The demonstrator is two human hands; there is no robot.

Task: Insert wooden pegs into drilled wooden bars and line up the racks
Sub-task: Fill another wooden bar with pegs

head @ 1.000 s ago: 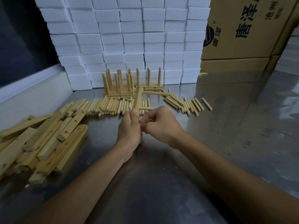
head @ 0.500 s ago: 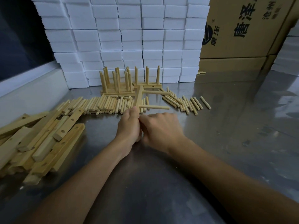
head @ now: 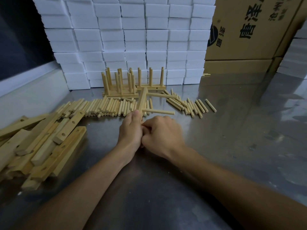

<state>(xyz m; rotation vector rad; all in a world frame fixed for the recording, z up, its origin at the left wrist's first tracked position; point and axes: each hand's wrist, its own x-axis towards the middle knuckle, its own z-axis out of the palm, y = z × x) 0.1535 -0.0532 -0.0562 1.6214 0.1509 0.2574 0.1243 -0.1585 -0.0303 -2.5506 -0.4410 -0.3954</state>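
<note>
My left hand (head: pixel 131 130) grips the near end of a drilled wooden bar (head: pixel 143 99) that points away from me over the steel table. Two pegs (head: pixel 158 111) stick out of the bar to the right. My right hand (head: pixel 162 136) is curled tight against the left hand at the bar's near end; what its fingers hold is hidden. Finished racks (head: pixel 129 85) with upright pegs stand at the back. Loose pegs (head: pixel 103 107) lie in a row behind my hands, more pegs (head: pixel 191 105) to the right.
A heap of drilled bars (head: pixel 41 146) lies at the left on the steel table (head: pixel 232 146). A wall of white foam blocks (head: pixel 132 39) closes the back. Cardboard boxes (head: pixel 249 30) stand at the back right.
Both hands stayed pressed together at the bar's near end. The right hand's fingers curled tighter and dropped lower against the left hand. The bar with its two pegs barely moved.
</note>
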